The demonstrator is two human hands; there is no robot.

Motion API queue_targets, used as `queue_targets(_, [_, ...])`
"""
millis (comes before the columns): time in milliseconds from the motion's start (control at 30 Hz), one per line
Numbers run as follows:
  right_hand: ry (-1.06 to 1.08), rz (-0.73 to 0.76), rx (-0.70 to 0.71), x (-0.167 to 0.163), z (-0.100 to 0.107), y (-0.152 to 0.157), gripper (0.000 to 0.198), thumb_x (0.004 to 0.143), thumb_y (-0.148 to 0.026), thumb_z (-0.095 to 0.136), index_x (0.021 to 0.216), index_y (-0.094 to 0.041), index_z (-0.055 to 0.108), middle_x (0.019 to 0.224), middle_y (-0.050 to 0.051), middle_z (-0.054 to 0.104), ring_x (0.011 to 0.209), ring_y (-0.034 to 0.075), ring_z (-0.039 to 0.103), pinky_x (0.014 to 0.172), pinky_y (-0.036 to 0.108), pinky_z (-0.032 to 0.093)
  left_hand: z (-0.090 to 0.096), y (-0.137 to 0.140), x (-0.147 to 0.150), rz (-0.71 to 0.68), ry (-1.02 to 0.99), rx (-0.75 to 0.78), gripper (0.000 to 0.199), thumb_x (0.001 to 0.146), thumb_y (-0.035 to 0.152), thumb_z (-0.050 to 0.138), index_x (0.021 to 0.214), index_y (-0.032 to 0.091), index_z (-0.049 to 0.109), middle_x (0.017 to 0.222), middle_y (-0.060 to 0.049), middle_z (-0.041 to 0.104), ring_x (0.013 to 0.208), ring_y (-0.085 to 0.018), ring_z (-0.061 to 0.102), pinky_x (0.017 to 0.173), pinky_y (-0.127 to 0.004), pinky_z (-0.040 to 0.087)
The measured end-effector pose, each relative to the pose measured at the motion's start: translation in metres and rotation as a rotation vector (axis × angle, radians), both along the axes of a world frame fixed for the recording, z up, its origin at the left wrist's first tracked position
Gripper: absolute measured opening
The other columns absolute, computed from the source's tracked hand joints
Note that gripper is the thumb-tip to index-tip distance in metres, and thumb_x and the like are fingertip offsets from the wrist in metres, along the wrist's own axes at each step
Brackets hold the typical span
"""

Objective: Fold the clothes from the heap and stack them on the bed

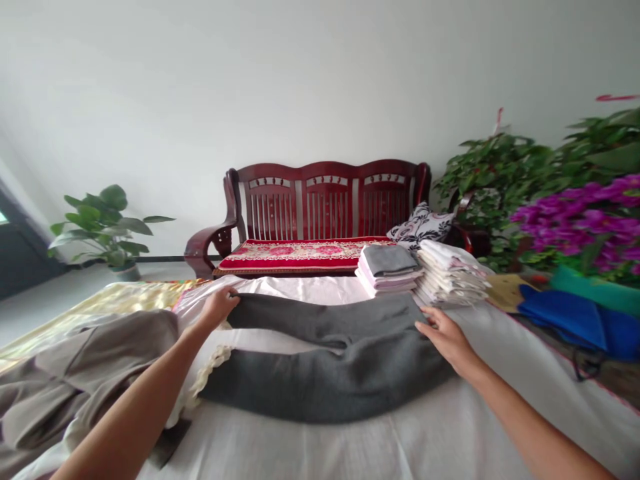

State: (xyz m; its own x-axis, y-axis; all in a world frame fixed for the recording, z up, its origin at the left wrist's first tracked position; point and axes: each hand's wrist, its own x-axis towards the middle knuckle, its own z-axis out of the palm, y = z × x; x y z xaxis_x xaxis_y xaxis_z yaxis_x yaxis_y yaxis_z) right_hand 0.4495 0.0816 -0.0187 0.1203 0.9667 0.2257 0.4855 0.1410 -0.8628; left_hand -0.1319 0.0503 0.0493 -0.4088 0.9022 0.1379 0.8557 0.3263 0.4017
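Observation:
A pair of dark grey trousers (330,380) lies spread sideways over the white cloth (310,453), legs to the left and waist to the right. Cream lace trims the cuff of the nearer leg. My left hand (220,307) pinches the end of the farther leg. At the far corner of the waist, my right hand (443,337) is closed on the fabric, thumb and fingers together. The nearer leg lies loose, untouched by either hand.
Two folded-cloth stacks stand at the back: one topped with grey (390,260), one whitish (453,273). A heap of brownish-grey clothes (90,373) lies left. Beyond are a wooden bench (327,200) and a potted plant (105,227); blue fabric (575,320) lies right.

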Motion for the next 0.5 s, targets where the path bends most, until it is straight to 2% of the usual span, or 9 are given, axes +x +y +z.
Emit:
queue_targets(67, [-0.085, -0.070, 0.010, 0.001, -0.007, 0.007, 0.062, 0.074, -0.044, 0.061, 0.128, -0.014, 0.058, 0.107, 0.012, 0.072, 0.098, 0.027, 0.068, 0.087, 0.038, 0.053, 0.001, 0.002, 0.007, 0.056, 0.011, 0.025, 0.040, 0.087, 0.037, 0.050, 0.121, 0.018, 0.059, 0.110, -0.011, 0.069, 0.102, -0.028, 0.065, 0.081, -0.034, 0.049])
queue_targets(133, [-0.193, -0.123, -0.073, 0.003, -0.011, 0.009, 0.059, 0.077, -0.045, 0.057, 0.126, -0.013, 0.058, 0.110, 0.015, 0.072, 0.102, 0.030, 0.067, 0.092, 0.042, 0.051, -0.003, -0.001, 0.017, 0.120, 0.036, 0.035, 0.057, 0.088, 0.044, 0.050, 0.138, 0.016, 0.048, 0.125, -0.018, 0.062, 0.111, -0.034, 0.062, 0.085, -0.040, 0.048])
queue_targets(200, [-0.275, -0.137, -0.170, 0.007, -0.012, 0.006, 0.059, 0.081, -0.048, 0.053, 0.128, -0.013, 0.057, 0.113, 0.016, 0.071, 0.108, 0.032, 0.066, 0.097, 0.044, 0.048, -0.011, -0.011, 0.026, 0.123, 0.105, 0.038, 0.067, 0.089, 0.049, 0.050, 0.146, 0.015, 0.040, 0.134, -0.022, 0.055, 0.117, -0.038, 0.059, 0.088, -0.045, 0.048])
queue_targets(267, [-0.301, -0.123, -0.222, 0.014, -0.011, -0.001, 0.064, 0.085, -0.054, 0.049, 0.135, -0.014, 0.053, 0.116, 0.017, 0.071, 0.113, 0.033, 0.065, 0.100, 0.044, 0.046, -0.018, -0.027, 0.031, 0.014, 0.182, 0.025, 0.058, 0.090, 0.047, 0.048, 0.142, 0.019, 0.046, 0.134, -0.019, 0.055, 0.118, -0.036, 0.058, 0.092, -0.044, 0.046])
queue_targets(367, [-0.285, -0.093, -0.257, 0.029, -0.013, -0.012, 0.071, 0.085, -0.063, 0.046, 0.138, -0.015, 0.050, 0.121, 0.018, 0.069, 0.116, 0.032, 0.064, 0.099, 0.042, 0.047, -0.025, -0.060, 0.034, -0.270, 0.202, -0.026, 0.039, 0.094, 0.044, 0.044, 0.121, 0.023, 0.064, 0.121, -0.011, 0.063, 0.112, -0.029, 0.060, 0.099, -0.041, 0.044])
queue_targets(433, [-0.291, -0.083, -0.266, 0.035, -0.018, -0.017, 0.073, 0.084, -0.066, 0.048, 0.137, -0.016, 0.052, 0.120, 0.017, 0.070, 0.113, 0.032, 0.066, 0.097, 0.041, 0.049, -0.029, -0.083, 0.035, -0.398, 0.198, -0.047, 0.038, 0.093, 0.049, 0.046, 0.114, 0.025, 0.067, 0.120, -0.009, 0.064, 0.116, -0.029, 0.057, 0.102, -0.042, 0.041])
queue_targets(500, [-0.337, -0.077, -0.206, 0.035, -0.023, -0.021, 0.073, 0.082, -0.066, 0.051, 0.136, -0.018, 0.053, 0.114, 0.015, 0.073, 0.106, 0.031, 0.069, 0.093, 0.041, 0.052, -0.033, -0.101, 0.037, -0.462, 0.216, -0.056, 0.036, 0.089, 0.050, 0.055, 0.113, 0.027, 0.067, 0.124, -0.008, 0.063, 0.123, -0.031, 0.051, 0.106, -0.046, 0.038])
